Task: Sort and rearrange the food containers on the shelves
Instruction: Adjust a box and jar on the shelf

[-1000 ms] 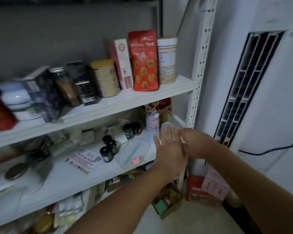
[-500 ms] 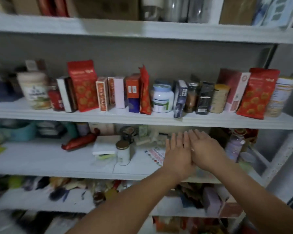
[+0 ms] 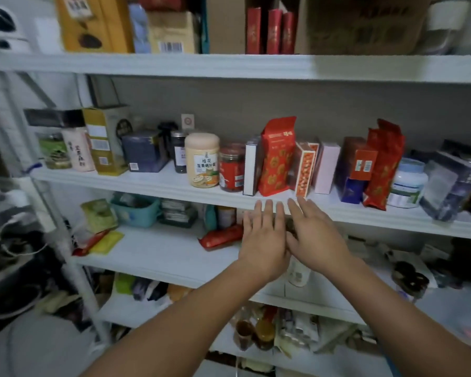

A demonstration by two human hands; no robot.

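Fingers (image 3: 268, 210) of the left hand (image 3: 264, 240) are straight and slightly spread, holding nothing. The right hand (image 3: 314, 238) lies just beside it, its fingers (image 3: 305, 210) also straight and empty. Both palms face away from the camera, and the two hands meet near the thumbs. The fingertips reach up to the front rim of the middle shelf (image 3: 174, 186); whether they touch it cannot be told.

Food containers stand in a row on that shelf. Directly above the fingertips stands a red pouch (image 3: 276, 159) patterned with orange discs; its writing is too blurred to read. Just right of it leans an orange patterned box (image 3: 305, 170), then a plain pink box (image 3: 326, 168). Left of the pouch stand a white-spined box (image 3: 252, 167), a red jar (image 3: 231, 170) and a cream jar (image 3: 202, 160) whose label begins with the characters 桂花; the line beneath is unclear. Further left, a gold box (image 3: 106, 142) shows barcode stickers. Toward the right stand a second red pouch (image 3: 382, 164) and a white tub with a pale blue lid (image 3: 408, 183).

On the shelf below, a teal basket (image 3: 135, 210) sits at the back and a red packet (image 3: 220, 236) lies flat just left of the left hand.
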